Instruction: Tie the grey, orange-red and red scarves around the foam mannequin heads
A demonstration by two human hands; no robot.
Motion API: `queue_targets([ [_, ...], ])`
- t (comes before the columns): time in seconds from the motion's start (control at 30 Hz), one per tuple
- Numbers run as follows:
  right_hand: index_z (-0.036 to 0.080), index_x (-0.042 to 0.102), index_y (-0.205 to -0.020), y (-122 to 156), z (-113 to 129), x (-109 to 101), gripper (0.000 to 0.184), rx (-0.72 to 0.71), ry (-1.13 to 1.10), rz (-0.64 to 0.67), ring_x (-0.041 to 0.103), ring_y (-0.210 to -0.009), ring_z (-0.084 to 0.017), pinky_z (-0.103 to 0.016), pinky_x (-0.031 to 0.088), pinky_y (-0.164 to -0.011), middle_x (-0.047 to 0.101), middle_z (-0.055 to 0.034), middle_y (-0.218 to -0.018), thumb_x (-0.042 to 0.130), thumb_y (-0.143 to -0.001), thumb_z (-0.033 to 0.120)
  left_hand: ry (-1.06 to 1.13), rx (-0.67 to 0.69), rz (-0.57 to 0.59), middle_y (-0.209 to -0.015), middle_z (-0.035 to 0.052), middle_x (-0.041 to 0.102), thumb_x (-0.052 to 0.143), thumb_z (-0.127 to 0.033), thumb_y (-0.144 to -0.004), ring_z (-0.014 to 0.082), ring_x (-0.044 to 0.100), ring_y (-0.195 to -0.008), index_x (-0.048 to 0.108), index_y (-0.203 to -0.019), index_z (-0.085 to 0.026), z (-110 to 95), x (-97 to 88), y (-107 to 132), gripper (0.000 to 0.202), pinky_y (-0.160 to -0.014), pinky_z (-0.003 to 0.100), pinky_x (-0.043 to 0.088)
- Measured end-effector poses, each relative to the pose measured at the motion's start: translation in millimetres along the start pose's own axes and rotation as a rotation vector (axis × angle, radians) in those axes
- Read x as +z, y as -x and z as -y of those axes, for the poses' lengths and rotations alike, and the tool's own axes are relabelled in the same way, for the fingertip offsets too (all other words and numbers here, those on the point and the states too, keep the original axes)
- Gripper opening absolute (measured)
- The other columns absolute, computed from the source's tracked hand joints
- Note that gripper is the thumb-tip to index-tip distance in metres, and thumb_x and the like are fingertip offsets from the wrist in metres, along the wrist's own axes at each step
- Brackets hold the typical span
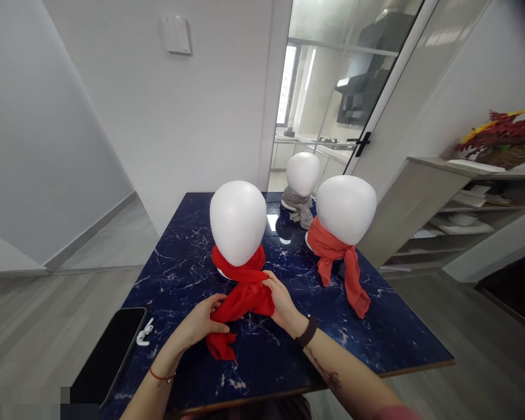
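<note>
A bright red scarf (242,294) is wrapped round the neck of the nearest white mannequin head (237,216), its ends lying forward over the table. My left hand (206,321) grips the scarf's lower left part, thumb on top, and a short end hangs out below that hand. At the scarf's right side, close under the head, my right hand (277,297) pinches the cloth between thumb and fingers. To the right stands a second white head (346,209) with a coral scarf (332,248) tied at its neck. Behind, a third head (303,174) wears a grey scarf (298,204).
The heads stand on a dark blue marbled table (175,256). A black phone (111,350) and white earbuds (144,332) lie at its left edge. Beyond are a glass door (328,87) and, to the right, a shelf unit (446,216) with a flower basket (507,149).
</note>
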State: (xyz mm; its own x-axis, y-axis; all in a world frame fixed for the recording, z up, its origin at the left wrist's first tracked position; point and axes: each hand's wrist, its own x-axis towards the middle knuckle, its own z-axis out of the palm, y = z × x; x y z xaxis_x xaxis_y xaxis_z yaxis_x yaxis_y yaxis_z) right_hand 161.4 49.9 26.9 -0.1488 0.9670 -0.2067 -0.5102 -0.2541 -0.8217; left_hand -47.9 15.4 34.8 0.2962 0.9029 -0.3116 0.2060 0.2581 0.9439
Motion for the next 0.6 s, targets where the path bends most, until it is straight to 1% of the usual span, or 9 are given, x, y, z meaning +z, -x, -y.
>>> queue_targets([
  [0.07, 0.022, 0.05, -0.089, -2.2, 0.3, -0.4, 0.029, 0.04, -0.038, -0.007, 0.054, -0.068, -0.013, -0.025, 0.045, -0.065, 0.059, 0.0008, -0.079, 0.061, -0.063, 0.029, 0.034, -0.006, 0.053, -0.105, 0.0078, 0.069, 0.076, -0.011, -0.051, 0.024, 0.063, -0.093, 0.061, -0.111, -0.019, -3.3, -1.4, 0.7, 0.062, -0.081, 0.031, 0.047],
  [0.1, 0.021, 0.051, -0.091, -3.0, 1.1, -1.0, 0.031, 0.07, -0.034, 0.0, 0.054, -0.067, -0.013, -0.024, 0.045, -0.063, 0.059, 0.0004, -0.08, 0.062, -0.064, 0.03, 0.026, -0.003, 0.042, -0.105, 0.0074, 0.069, 0.076, -0.011, -0.052, 0.0239, 0.063, -0.092, 0.063, -0.109, -0.018, -5.0, -2.1, 0.4, 0.059, -0.08, 0.031, 0.047],
  [0.2, 0.021, 0.053, -0.098, -0.9, 5.3, -2.9, 0.034, 0.15, 0.1, 0.075, 0.047, -0.057, -0.01, -0.021, 0.036, -0.05, 0.058, 0.0015, -0.076, 0.064, -0.071, 0.039, -0.074, 0.03, -0.106, -0.09, 0.0058, 0.071, 0.074, -0.018, -0.057, 0.0231, 0.063, -0.08, 0.068, -0.096, -0.016, -8.3, -3.3, -2.5, 0.04, -0.075, 0.029, 0.046],
  [0.27, 0.021, 0.056, -0.097, 4.7, 7.7, -2.7, 0.034, 0.054, 0.316, 0.193, 0.047, -0.059, -0.009, -0.02, 0.035, -0.051, 0.058, 0.0017, -0.078, 0.066, -0.074, 0.044, -0.102, 0.064, -0.198, -0.083, 0.0053, 0.071, 0.073, -0.022, -0.059, 0.0225, 0.062, -0.076, 0.07, -0.086, -0.016, -9.4, -2.7, -4.3, 0.028, -0.073, 0.029, 0.045],
  [0.33, 0.019, 0.061, -0.087, 11.8, 7.9, -1.2, 0.026, -0.167, 0.586, 0.323, 0.05, -0.066, -0.01, -0.023, 0.039, -0.061, 0.059, 0.0006, -0.079, 0.064, -0.078, 0.044, -0.03, 0.085, -0.243, -0.082, 0.0054, 0.07, 0.074, -0.023, -0.059, 0.0218, 0.062, -0.077, 0.068, -0.083, -0.016, -10.7, -0.6, -4.3, 0.025, -0.073, 0.028, 0.045],
  [0.4, 0.017, 0.062, -0.073, 18.1, 5.5, 1.0, 0.029, -0.36, 0.834, 0.401, 0.05, -0.068, -0.012, -0.025, 0.039, -0.068, 0.058, -0.0008, -0.073, 0.056, -0.086, 0.042, 0.096, 0.07, -0.248, -0.077, 0.0039, 0.069, 0.076, -0.024, -0.06, 0.0195, 0.063, -0.073, 0.064, -0.084, -0.017, -13.8, 2.5, -1.9, 0.028, -0.069, 0.027, 0.046],
  [0.47, 0.018, 0.06, -0.066, 21.6, 1.4, 2.8, 0.035, -0.453, 0.986, 0.414, 0.05, -0.067, -0.012, -0.026, 0.038, -0.069, 0.057, -0.0015, -0.069, 0.048, -0.091, 0.04, 0.25, 0.034, -0.228, -0.07, 0.0012, 0.067, 0.075, -0.028, -0.064, 0.0158, 0.061, -0.064, 0.06, -0.086, -0.018, -19.3, 5.8, 2.2, 0.029, -0.061, 0.024, 0.045],
  [0.5, 0.018, 0.059, -0.067, 22.1, -1.0, 3.3, 0.033, -0.47, 1.023, 0.403, 0.05, -0.067, -0.012, -0.027, 0.038, -0.069, 0.058, -0.0015, -0.07, 0.049, -0.091, 0.038, 0.339, 0.014, -0.217, -0.069, 0.0009, 0.067, 0.073, -0.029, -0.067, 0.0145, 0.06, -0.061, 0.059, -0.087, -0.018, -22.7, 7.3, 4.3, 0.027, -0.059, 0.023, 0.045],
  [0.6, 0.02, 0.057, -0.082, 20.1, -8.3, 2.8, 0.011, -0.454, 1.016, 0.325, 0.052, -0.065, -0.012, -0.025, 0.039, -0.067, 0.06, 0.0006, -0.072, 0.055, -0.086, 0.03, 0.631, -0.021, -0.156, -0.083, 0.006, 0.07, 0.067, -0.023, -0.07, 0.0154, 0.064, -0.069, 0.062, -0.094, -0.014, -32.5, 10.6, 8.5, 0.026, -0.064, 0.024, 0.05],
])
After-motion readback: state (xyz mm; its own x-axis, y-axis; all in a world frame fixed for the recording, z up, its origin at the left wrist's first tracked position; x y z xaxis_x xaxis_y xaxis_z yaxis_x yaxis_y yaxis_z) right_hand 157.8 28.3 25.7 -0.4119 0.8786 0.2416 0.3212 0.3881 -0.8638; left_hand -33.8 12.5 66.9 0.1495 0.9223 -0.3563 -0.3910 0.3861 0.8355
